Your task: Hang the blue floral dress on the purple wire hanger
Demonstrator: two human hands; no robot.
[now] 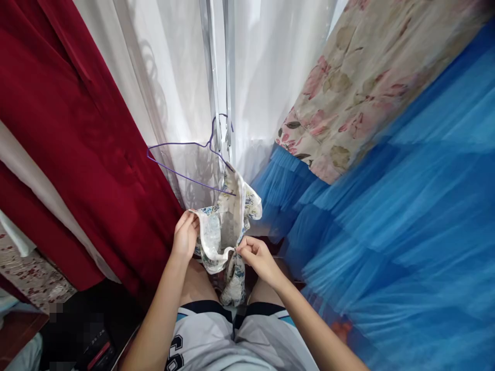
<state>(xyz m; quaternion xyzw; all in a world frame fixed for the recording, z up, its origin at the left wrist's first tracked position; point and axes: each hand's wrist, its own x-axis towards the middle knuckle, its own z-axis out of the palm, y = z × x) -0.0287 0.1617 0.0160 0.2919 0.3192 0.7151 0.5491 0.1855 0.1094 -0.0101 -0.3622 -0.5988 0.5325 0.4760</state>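
Observation:
A small white floral garment (pixel 226 226) hangs partly from a purple wire hanger (pixel 181 159), which is hooked on a window frame bar (pixel 218 77). My left hand (pixel 184 236) is closed on the garment's left edge. My right hand (pixel 257 256) pinches its lower right edge. The cloth sags open between the two hands, and its tail drops down between my knees.
A dark red curtain (pixel 77 139) hangs at the left, sheer white curtains (pixel 170 67) behind the hanger. Blue tulle fabric (pixel 386 216) fills the right, with a floral sheet (pixel 367 72) above it. A dark object (pixel 88 335) lies at the lower left.

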